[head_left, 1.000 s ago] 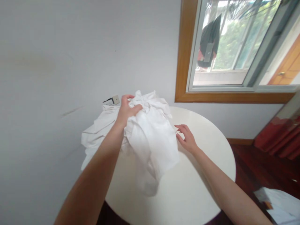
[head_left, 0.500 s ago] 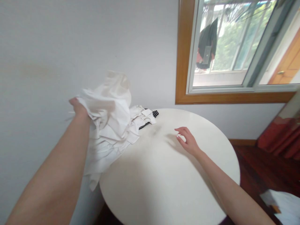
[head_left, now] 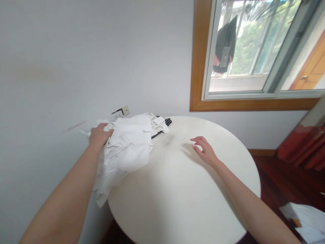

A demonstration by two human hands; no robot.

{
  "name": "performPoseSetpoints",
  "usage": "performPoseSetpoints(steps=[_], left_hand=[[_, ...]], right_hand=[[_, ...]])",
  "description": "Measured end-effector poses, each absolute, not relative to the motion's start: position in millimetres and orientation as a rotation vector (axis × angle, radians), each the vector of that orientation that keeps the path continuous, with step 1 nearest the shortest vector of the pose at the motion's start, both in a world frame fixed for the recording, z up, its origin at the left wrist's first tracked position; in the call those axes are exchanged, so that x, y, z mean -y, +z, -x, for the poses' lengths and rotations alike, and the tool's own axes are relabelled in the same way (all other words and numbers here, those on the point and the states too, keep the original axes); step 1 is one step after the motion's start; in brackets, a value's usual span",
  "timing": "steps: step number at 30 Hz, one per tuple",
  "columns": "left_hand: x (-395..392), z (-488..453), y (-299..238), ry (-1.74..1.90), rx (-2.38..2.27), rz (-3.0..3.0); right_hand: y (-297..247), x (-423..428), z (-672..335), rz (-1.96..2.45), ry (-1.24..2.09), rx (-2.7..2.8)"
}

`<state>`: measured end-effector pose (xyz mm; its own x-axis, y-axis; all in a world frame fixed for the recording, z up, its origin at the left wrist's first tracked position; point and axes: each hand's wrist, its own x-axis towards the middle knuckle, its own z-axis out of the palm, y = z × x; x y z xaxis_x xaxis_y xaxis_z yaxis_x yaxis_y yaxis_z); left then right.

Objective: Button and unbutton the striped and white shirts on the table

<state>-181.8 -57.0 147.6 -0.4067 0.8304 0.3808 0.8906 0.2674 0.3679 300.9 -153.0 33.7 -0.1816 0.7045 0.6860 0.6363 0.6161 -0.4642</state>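
At the left edge of the round white table (head_left: 182,189) lies a crumpled heap of white clothing (head_left: 129,145). My left hand (head_left: 100,135) is on the heap's left end, its fingers closed around a bunched bit of the cloth. Part of the fabric hangs over the table's edge. From under the heap's far side sticks out a black-and-white striped piece of fabric (head_left: 168,121), with small white folds beside it. My right hand (head_left: 205,152) hovers over the table's right half, holding nothing, thumb and fingers bent and apart, its shadow below.
A wall socket (head_left: 125,110) sits just behind the heap. The wall runs along the table's left and far sides. Beyond the table's right are a wood-framed window (head_left: 198,67), a red curtain (head_left: 304,149) and a white object (head_left: 307,217) low down.
My left hand has come down and to the right, lowering the lifted white clothing flat onto the heap. The wall socket now shows. My right hand has hardly moved.
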Motion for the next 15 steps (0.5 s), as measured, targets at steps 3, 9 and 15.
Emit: performPoseSetpoints(steps=[3, 9, 15], left_hand=[[58.0, 172.0, 159.0, -1.061, 2.158, 1.653], [35.2, 150.4, 175.3, -1.384, 1.851, 1.643], [17.1, 111.4, 137.2, -0.593, 2.376, 1.945]], right_hand=[[34.9, 154.6, -300.5, 1.082, 0.110, 1.879], [34.4, 159.1, -299.3, 1.078, 0.108, 1.891], [34.2, 155.1, -301.7, 1.068, 0.117, 1.912]])
